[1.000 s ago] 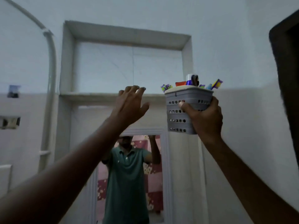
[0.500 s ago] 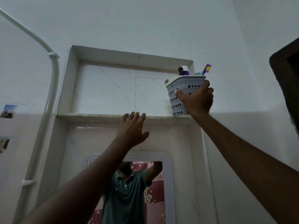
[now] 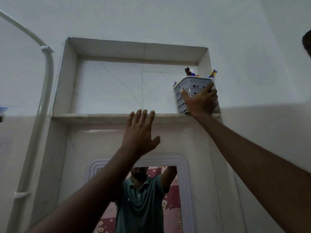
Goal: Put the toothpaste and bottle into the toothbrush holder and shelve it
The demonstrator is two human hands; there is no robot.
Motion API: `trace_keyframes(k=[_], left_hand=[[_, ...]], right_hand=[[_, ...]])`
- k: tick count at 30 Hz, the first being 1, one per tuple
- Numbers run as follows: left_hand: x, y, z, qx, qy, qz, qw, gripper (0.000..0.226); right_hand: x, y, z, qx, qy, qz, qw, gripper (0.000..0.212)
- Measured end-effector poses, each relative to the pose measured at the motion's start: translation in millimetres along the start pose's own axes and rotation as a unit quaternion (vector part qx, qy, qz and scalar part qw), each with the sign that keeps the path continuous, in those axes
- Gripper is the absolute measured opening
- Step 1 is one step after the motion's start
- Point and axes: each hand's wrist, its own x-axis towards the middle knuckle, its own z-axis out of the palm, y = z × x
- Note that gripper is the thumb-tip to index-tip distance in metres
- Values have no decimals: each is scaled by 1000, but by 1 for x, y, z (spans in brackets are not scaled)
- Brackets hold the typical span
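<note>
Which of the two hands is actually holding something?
The right hand: it grips the grey holder at the shelf's right end. The left hand is open and empty, fingers spread near the shelf edge.

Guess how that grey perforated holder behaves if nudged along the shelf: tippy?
Probably top-heavy: items stick up above the toothbrush holder rim. Thin perforated plastic, likely light and slightly flexible. It sits near the shelf front edge, so the right hand should push low.

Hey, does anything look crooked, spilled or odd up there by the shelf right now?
Nothing spilled or damaged. The grey holder leans slightly, its top tipped left, at the right end of the shelf, gripped by the right hand. The left hand is open, fingertips at the shelf edge.
</note>
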Motion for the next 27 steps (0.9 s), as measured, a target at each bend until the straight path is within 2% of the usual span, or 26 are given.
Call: trace_keyframes(k=[15,23,27], left_hand=[[-1,1,4,8,7,-7,1000,97],[3,2,-14,-6,-50,-4,999,94],[-1,5,-30,-22,-49,-22,998,85]], right_hand=[[-5,22,22,-57,-43,-58,996,118],[-14,37,-2,-81,-85,-116,986,106],[-18,37,-21,-95,-102,-128,982,99]])
